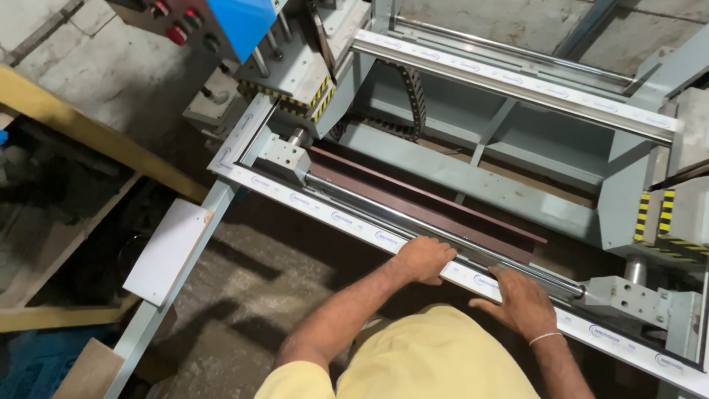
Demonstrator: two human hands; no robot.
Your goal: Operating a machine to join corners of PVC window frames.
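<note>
Below the camera, both of the person's bare hands rest on a long white profile (354,225) that runs across the near side of a grey machine frame (473,177), from about ten o'clock down to four o'clock. The left hand (422,258) lies on the profile's top near the middle of the picture, its fingers (442,251) curled together over the far edge of the strip. The right hand (521,301), a thin bracelet (545,338) at its wrist, lies flat just beside it toward four o'clock, fingers (504,279) close together and pressing down on the profile rather than wrapped around it. Right behind the profile runs a shiny steel guide rod (369,203), and beyond that lies a dark brown bar (428,203), parallel to both. A second white profile (509,80) sits along the far rail at twelve to two o'clock. At eleven o'clock stands a blue control box (240,22) with red buttons; yellow-and-black warning stripes (321,96) mark the clamp head beneath it. A white board (168,251) lies at nine o'clock.
</note>
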